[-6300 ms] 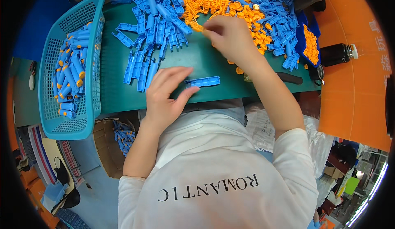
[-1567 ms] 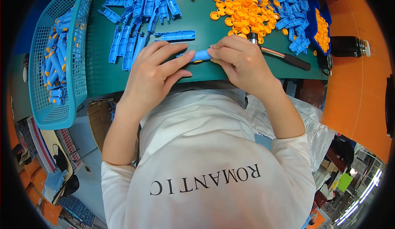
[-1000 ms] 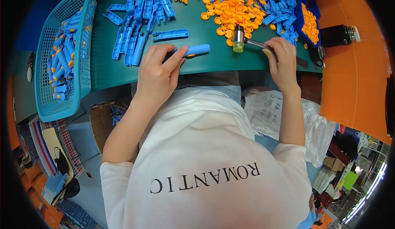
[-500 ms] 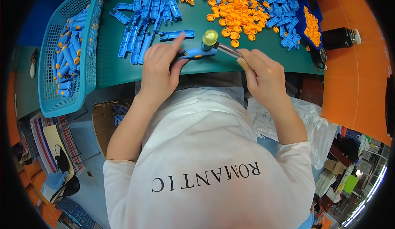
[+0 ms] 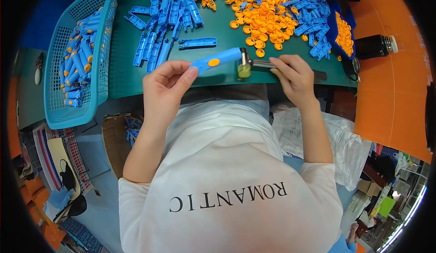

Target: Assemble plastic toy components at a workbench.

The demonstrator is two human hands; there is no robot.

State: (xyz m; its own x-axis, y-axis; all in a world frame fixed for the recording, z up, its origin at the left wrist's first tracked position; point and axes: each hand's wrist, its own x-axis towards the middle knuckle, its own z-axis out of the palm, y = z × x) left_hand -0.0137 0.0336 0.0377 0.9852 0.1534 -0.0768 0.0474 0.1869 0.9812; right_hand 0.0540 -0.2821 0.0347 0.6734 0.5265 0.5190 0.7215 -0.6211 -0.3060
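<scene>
My left hand [image 5: 167, 82] pinches the near-left end of a blue plastic tube-shaped piece [image 5: 223, 58] with an orange oval button on its side. The piece is raised above the green table, tilted up toward the right. My right hand [image 5: 295, 76] is closed round the handle of a small mallet [image 5: 244, 70] with a yellowish-green face pointing down toward me. The mallet head is at the far right end of the blue piece, touching or very near it. A single blue half shell [image 5: 197, 43] lies on the table just beyond.
A teal basket [image 5: 101, 66] of blue-orange pieces stands at the left. Blue shells [image 5: 170, 12], orange caps [image 5: 263, 23] and more blue parts [image 5: 313, 21] lie in heaps at the back. A dark blue bin [image 5: 334, 23] and black bottle [image 5: 372, 46] stand at right.
The blue piece has been lifted off the table and turned, its orange button now facing up. The mallet head has swung from above it to its right end, with its yellowish face now downward.
</scene>
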